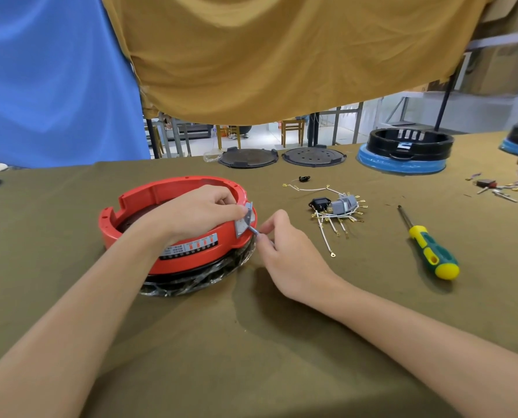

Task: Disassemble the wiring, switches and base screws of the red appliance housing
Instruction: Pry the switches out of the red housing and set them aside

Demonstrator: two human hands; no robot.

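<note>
The red appliance housing (191, 254) is a round ring sitting on a black, plastic-wrapped base on the olive cloth. My left hand (197, 212) lies over its near right rim, fingers pinching a small grey metal bracket (243, 223) against the wall. My right hand (284, 245) is just right of the housing, thumb and forefinger closed on a small grey screw (256, 231) sticking out of that bracket. A bundle of white wires with grey and black switches (336, 208) lies loose to the right. A green and yellow screwdriver (429, 248) rests further right.
Two black round plates (248, 158) (313, 156) lie at the table's far edge. A black housing on a blue-wrapped base (405, 152) stands at back right, another at the right border. Small loose parts (496, 187) are scattered far right. Cloth hangs above.
</note>
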